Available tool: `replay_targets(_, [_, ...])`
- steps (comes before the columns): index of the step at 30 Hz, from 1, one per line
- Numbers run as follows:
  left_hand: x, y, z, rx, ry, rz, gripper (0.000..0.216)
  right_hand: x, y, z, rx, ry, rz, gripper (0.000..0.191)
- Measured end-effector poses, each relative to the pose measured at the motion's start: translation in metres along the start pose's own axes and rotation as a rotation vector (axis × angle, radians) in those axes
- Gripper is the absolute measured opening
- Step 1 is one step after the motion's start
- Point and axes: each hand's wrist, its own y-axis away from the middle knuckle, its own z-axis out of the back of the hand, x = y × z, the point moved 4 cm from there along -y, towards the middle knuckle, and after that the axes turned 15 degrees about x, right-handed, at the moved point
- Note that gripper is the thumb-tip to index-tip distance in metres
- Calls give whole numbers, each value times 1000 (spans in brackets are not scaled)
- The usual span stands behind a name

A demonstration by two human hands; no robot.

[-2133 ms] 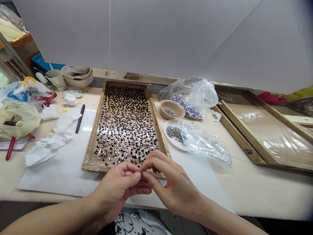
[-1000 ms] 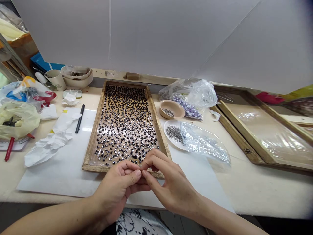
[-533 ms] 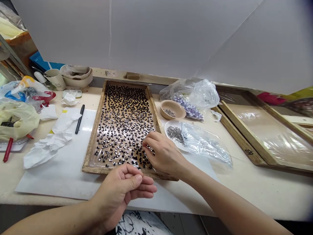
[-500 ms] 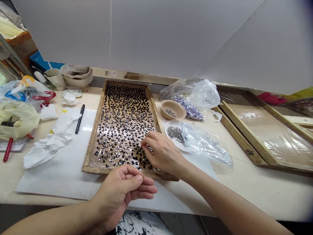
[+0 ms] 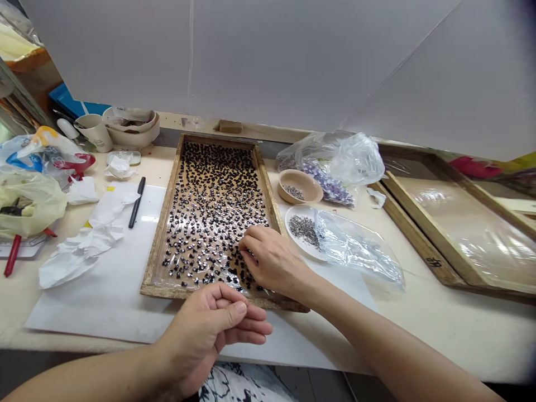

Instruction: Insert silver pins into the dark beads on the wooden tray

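A shallow wooden-framed tray [image 5: 162, 234] lies in front of me, its film-covered bottom scattered with small shiny black pieces [image 5: 209, 212]. Over the tray's lower right part is my right hand [image 5: 268, 259], thumb and fingertips pinched together down among the black pieces; whatever is between them is hidden. My left hand [image 5: 224, 321] is held just off the tray's near edge, palm turned up. Its thumb and index finger press together while the other fingers stretch out. Anything in that pinch is too small to make out.
Right of the tray stand a tan bowl [image 5: 307, 192] and a white plate [image 5: 295, 240] of small metal pins, partly under a clear bag [image 5: 360, 251]. Another wooden frame [image 5: 435, 265] lies farther right. A black marker [image 5: 137, 204] and crumpled paper [image 5: 79, 251] lie left.
My right hand has shifted very slightly left over the black pieces, its fingertips still pinched. My left hand keeps nearly the same pose. The view has turned a little.
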Motion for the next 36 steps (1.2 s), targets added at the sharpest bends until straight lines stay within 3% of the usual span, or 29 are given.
replay_targets(8, [2,0,3,-4,7,14,15,-1,10,10,-63,-36,17,15])
replay_targets(11, [2,-2,1,0,10,19,15,5,31,27,-155,-221,53,16])
replay_targets(14, [2,-3,-4,33,7,22,15,21,51,32,-4,-540,157,12])
replay_targets(17, [3,-3,-7,68,0,25,16,33,62,30,104,-647,169,13])
replay_targets(26, [6,-3,-7,70,-19,25,15,40,63,31,15,-589,161,13])
replay_targets(32, [9,1,-7,40,-38,167,15,8,44,29,-220,-436,76,9])
replay_targets(36, [11,3,-7,20,-69,207,13,-4,24,10,-189,-259,27,10])
